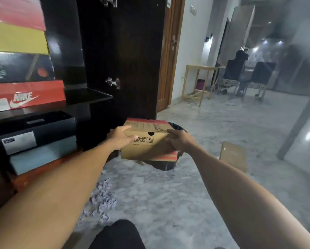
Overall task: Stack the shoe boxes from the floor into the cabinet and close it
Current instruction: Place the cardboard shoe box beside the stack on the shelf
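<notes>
The left hand (122, 139) and the right hand (179, 141) are each grasping an end of a brown cardboard shoe box (148, 139), holding it clear of the marble floor (168, 194) in front of the open dark cabinet (89, 97); the box's lid is showing part of a printed name, "…CHERS …ORMANCE", with a round finger hole above it and red-orange bands at its top and bottom edges. In the cabinet's upper compartment 4 boxes are sitting stacked; the lowest, a red box (30, 94), is reading "NIKE" with a white swoosh; the black box (19, 67) above it is carrying blurred white lettering I cannot read; a yellow box (17, 38) and another red one are lying above that. Below the shelf, a black box with a white label (33, 135) is resting on a grey-blue box (42, 155), itself on an orange box; open room is remaining to the right of both stacks. The cabinet door (125, 56) is standing wide open, 2 metal hinges showing. A flat brown cardboard piece (234, 156) is lying on the floor at right; crumpled paper (102, 200) is lying near the person's knee.
</notes>
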